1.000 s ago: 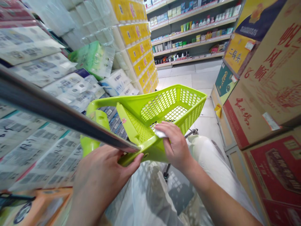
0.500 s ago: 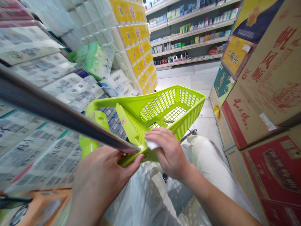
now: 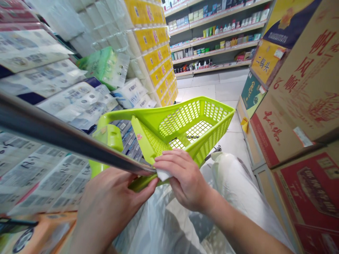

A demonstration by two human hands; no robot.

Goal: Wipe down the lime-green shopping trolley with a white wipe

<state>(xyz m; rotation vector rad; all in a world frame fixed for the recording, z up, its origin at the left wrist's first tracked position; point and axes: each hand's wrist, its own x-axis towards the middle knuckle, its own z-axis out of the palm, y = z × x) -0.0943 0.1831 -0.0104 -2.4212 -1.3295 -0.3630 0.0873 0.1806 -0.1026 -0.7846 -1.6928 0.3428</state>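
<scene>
A lime-green plastic mesh basket (image 3: 190, 132) sits in front of me, tilted, with a chrome bar (image 3: 58, 139) running from its near end out to the left. My left hand (image 3: 106, 208) is closed under that bar, its fingers around the basket's near green rim (image 3: 144, 182). My right hand (image 3: 185, 180) pinches a folded white tissue (image 3: 162, 174) against the same end of the basket, close to the bar's tip. Part of the basket's lower body is hidden behind my hands.
Wrapped paper-product packs (image 3: 79, 106) are stacked high along the left, and large printed cardboard cartons (image 3: 296, 98) line the right. Store shelves (image 3: 214, 38) stand at the far end of the tiled aisle (image 3: 201, 88). Pale, translucent material (image 3: 164, 225) lies below the basket.
My right hand has slid down and left along the basket with the tissue, now nearer my left hand. The basket has shifted slightly; my left hand keeps its hold.
</scene>
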